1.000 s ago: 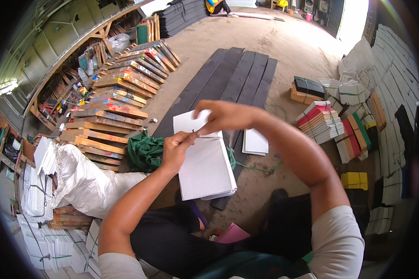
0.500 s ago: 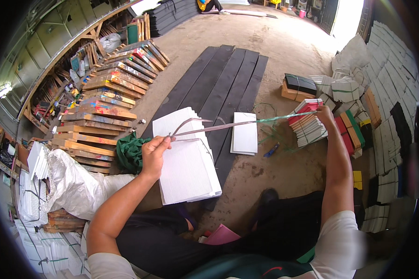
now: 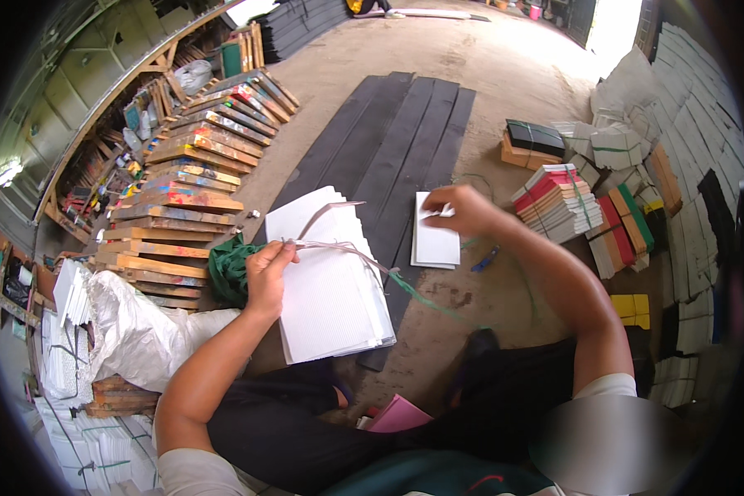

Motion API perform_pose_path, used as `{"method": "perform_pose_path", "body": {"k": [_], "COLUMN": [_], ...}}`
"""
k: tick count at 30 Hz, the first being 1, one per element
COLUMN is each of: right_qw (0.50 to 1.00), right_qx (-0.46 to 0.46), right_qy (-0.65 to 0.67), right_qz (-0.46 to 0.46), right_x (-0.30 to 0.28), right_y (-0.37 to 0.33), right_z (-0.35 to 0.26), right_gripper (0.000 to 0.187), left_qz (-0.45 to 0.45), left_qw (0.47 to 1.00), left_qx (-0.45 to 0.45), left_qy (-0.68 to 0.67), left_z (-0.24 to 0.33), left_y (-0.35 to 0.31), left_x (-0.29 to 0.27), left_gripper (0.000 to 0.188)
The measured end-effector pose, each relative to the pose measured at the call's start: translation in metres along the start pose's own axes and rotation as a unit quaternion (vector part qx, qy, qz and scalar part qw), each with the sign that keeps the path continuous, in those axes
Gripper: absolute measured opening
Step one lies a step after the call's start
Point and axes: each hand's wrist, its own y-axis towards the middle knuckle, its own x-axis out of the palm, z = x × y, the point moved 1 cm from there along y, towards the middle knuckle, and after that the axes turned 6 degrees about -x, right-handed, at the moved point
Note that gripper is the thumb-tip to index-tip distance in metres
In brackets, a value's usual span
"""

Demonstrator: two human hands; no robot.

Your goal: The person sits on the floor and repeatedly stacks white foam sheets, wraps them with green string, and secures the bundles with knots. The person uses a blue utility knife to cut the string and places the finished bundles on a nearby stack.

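My left hand (image 3: 266,277) pinches a thin greyish plastic strap (image 3: 357,255) between thumb and fingers. The strap loops over a thick stack of white ribbed sheets (image 3: 332,310), and its green end trails loose to the right. Over the smaller white stack (image 3: 436,250) hovers my right hand (image 3: 463,211), slightly blurred. Its thumb and fingers are curved and apart, with no strap visible between them. Whether it touches the small stack cannot be told. Both stacks rest on long dark boards (image 3: 388,149).
A blue-handled tool (image 3: 485,259) lies on the floor right of the boards. Coloured bundles (image 3: 558,198) stand farther right. At left are wooden frames (image 3: 194,178), a green cloth (image 3: 230,269) and a white sack (image 3: 136,331). A pink piece (image 3: 397,413) lies between my legs.
My right hand has let go of the strap's green end and swung left over the small stack. The strap has gone slack and droops. My left hand keeps its pinch, nearly in place.
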Motion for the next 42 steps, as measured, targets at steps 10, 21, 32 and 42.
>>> {"method": "perform_pose_path", "body": {"k": [10, 21, 32, 42], "right_qw": [0.970, 0.931, 0.952, 0.933], "right_qx": [-0.182, -0.092, -0.049, -0.232], "right_qy": [-0.083, -0.198, 0.176, -0.134], "right_qz": [0.138, 0.291, 0.247, 0.242], "right_x": [0.083, -0.020, 0.158, 0.111], "right_y": [0.081, 0.152, 0.014, 0.052], "right_z": [-0.102, -0.104, -0.126, -0.155], "right_gripper": [0.026, 0.030, 0.065, 0.036], "left_qz": [-0.017, -0.070, -0.084, -0.077], "left_qw": [0.999, 0.996, 0.996, 0.995], "left_qx": [0.016, 0.044, 0.018, 0.051], "left_qy": [-0.034, 0.016, 0.010, 0.023], "left_z": [-0.013, -0.013, -0.008, -0.003], "left_y": [0.011, 0.015, 0.014, 0.016], "left_x": [0.008, -0.003, -0.007, -0.005], "left_gripper": [0.033, 0.039, 0.036, 0.034]}}
